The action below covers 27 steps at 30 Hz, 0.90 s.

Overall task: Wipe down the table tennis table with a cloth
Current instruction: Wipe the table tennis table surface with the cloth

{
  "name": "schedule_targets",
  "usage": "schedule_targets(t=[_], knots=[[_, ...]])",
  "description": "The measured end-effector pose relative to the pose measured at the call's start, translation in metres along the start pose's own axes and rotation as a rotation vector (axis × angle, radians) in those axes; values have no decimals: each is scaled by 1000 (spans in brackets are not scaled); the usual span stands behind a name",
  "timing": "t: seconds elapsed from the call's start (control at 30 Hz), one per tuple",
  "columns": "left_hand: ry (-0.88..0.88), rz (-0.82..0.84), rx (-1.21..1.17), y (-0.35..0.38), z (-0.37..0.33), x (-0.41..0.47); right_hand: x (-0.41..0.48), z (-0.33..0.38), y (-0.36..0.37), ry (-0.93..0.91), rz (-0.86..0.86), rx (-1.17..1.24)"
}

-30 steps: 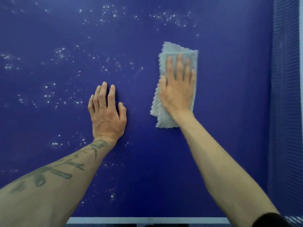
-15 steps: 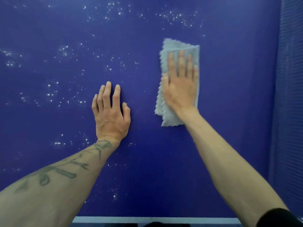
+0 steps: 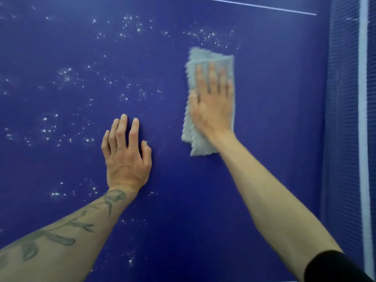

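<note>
Deep blue table tennis table fills almost the whole frame, seen from above. White specks are scattered in clusters over its upper and left parts, with a few more near the bottom centre. The stretch of surface to the right of your right arm shows none. A thin white line crosses the top right. Along the right edge of the frame stands the dark blue net, with a white band running down it.

Your right hand lies flat on the cloth, right of centre in the frame. Its fingers are straight and close together and point toward the top of the frame. They press the cloth to the table and do not curl round it. The cloth is pale grey and folded, with a pinked, zigzag edge on its left side. It shows beyond your fingertips and below the heel of your palm. Both this hand and the cloth look slightly blurred.

Your left hand rests palm down on the bare table, lower and to the left. It is apart from the cloth and holds nothing. Its fingers are straight and slightly spread, and the thumb is out to the right. A dark tattoo runs along that forearm toward the lower left corner. A black sleeve covers your right arm at the lower right corner.
</note>
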<state>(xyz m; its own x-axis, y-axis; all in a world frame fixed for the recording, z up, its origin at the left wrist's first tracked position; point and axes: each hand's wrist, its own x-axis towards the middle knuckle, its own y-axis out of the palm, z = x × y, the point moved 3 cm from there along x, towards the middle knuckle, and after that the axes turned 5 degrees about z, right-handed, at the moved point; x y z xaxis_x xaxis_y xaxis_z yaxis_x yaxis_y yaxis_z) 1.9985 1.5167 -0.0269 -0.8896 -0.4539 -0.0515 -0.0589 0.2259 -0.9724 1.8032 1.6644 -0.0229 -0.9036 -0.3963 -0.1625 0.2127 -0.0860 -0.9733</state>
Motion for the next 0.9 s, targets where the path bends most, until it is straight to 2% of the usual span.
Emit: schedule_targets(t=[0.07, 0.13, 0.17, 0.3, 0.37, 0.43, 0.53, 0.6, 0.63, 0.67, 0.8, 0.87, 0.9], knots=[[0, -2, -2, 0, -1, 0, -30, 14, 8, -250, 23, -40], [-5, 4, -11, 0, 0, 1, -53, -7, 10, -347, 47, -69], [-5, 7, -15, 0, 0, 1, -54, -25, 6, -300, 40, -65], [-5, 6, -4, 0, 1, 0, -2, -72, -11, 163, -1, 6], [-8, 7, -5, 1, 0, 0, 31, -59, -16, 236, -23, 28], [-10, 9, -7, 1, 0, 0, 45, -30, -13, 150, -4, 30], [-2, -2, -3, -1, -1, -1, 9, 18, 1, -185, 20, -17], [-2, -7, 2, -1, -2, 0, -25, 18, 8, -360, 38, -42], [-6, -5, -4, -2, -2, 0, -35, 7, 8, -376, 41, -36], [-8, -7, -17, -3, -2, 0, -37, -8, 6, -332, 40, -25], [8, -56, -65, -8, 4, 10, 10, -60, -11, 84, 6, 10], [1, -69, -43, -9, 9, 21, 42, -51, -16, 143, -8, 27], [-2, -61, -26, -8, 11, 27, 52, -38, -15, 108, -1, 35]])
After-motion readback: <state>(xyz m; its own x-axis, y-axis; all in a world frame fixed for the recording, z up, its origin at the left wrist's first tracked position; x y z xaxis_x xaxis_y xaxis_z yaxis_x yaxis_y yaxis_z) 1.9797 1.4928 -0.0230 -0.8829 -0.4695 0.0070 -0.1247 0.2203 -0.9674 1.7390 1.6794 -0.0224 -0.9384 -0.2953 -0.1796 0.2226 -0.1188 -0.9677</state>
